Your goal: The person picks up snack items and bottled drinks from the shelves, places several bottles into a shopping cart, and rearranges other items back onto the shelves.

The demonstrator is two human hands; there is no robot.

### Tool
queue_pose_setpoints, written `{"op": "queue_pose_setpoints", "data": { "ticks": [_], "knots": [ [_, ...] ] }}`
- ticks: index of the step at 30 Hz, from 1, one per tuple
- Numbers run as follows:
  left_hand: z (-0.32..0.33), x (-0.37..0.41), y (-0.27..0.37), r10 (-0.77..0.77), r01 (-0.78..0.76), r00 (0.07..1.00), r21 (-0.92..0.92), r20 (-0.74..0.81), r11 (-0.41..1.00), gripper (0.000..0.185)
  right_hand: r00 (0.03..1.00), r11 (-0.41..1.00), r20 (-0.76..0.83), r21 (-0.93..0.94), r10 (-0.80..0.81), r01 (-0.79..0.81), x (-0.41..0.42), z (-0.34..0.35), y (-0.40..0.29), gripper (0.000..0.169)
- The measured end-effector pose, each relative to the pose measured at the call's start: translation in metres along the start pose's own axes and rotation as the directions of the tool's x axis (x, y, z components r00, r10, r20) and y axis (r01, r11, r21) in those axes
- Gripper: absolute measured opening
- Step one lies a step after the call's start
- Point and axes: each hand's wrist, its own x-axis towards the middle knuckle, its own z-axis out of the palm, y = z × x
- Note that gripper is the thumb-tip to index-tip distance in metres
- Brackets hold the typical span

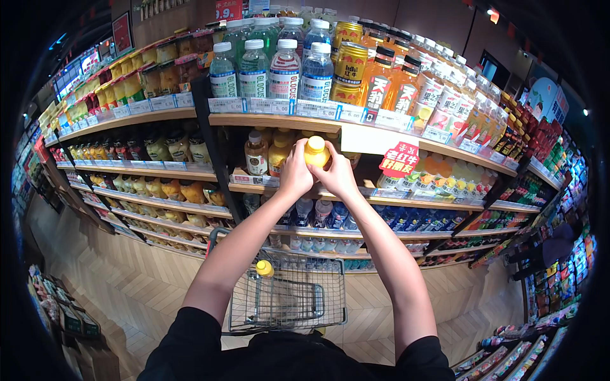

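Observation:
Both of my arms reach forward to the second shelf of a drinks rack. Between my left hand (296,169) and my right hand (340,174) is a yellow-capped bottle of yellow drink (316,151), gripped from both sides near its top. Its lower part is hidden behind my hands. Left of it on the shelf stand another yellow bottle (278,155) and a brownish bottle with a white label (256,155). Below my arms is a wire shopping cart (305,290), with one yellow-capped bottle (264,269) inside it.
Above my hands juts a wooden shelf edge (271,122) bearing clear-capped bottles and gold Red Bull cans (350,64). A red promotional sign (399,159) hangs right of my hands. Jars fill the left rack (178,145). A person in dark clothing (548,252) stands far right.

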Motion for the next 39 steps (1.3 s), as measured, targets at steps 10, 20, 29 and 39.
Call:
{"op": "queue_pose_setpoints", "data": {
  "ticks": [10,20,29,39],
  "knots": [
    [0.029,0.017,-0.032,-0.015,-0.001,0.998,0.229,0.069,0.973,0.027,0.993,0.995,-0.090,0.080,0.071,-0.064,0.021,0.034,0.058,0.076],
    [0.036,0.018,-0.050,0.076,-0.089,0.996,0.448,0.047,0.890,0.012,0.994,0.976,-0.111,0.214,0.001,0.023,0.038,0.064,0.093,0.063],
    [0.032,0.015,-0.061,0.122,-0.158,0.987,0.484,0.104,0.861,0.021,0.992,0.985,-0.097,0.160,0.080,-0.064,0.037,0.075,0.079,0.055],
    [0.025,0.012,-0.064,0.174,-0.214,0.977,0.503,0.125,0.837,0.029,0.992,0.967,-0.074,0.241,0.105,-0.084,0.037,0.083,0.077,0.062]
  ]
}}
